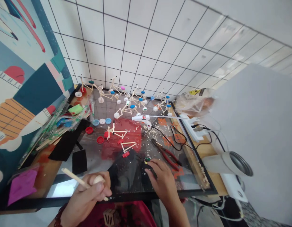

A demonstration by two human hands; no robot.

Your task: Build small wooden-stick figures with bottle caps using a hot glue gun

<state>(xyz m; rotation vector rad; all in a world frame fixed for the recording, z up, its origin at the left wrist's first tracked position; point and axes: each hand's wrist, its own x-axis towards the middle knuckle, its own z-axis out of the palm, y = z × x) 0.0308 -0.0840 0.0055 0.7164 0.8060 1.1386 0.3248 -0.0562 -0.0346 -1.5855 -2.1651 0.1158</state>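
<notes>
In my left hand (89,192), closed low at the table's front edge, is a pale wooden stick (73,176) that slants up to the left. A rounded cream piece (99,179) shows between the same fingers; I cannot make out what it is. My right hand (161,176) is over the dark tabletop with fingers stretched and thumb apart. By its fingertips lies a small dark object with a yellow end (145,162), its kind unclear. Beyond the hands, small stick frames with red caps (126,154) lie on a red patch. Red-handled pliers (168,156) rest right of them.
A white glue gun (143,118) with a black cord lies mid-table amid wood chips. Several stick models with coloured caps (132,106) stand along the back. Black sheets (79,161) and a purple sheet (23,186) are on the left. A power strip (191,127) sits right.
</notes>
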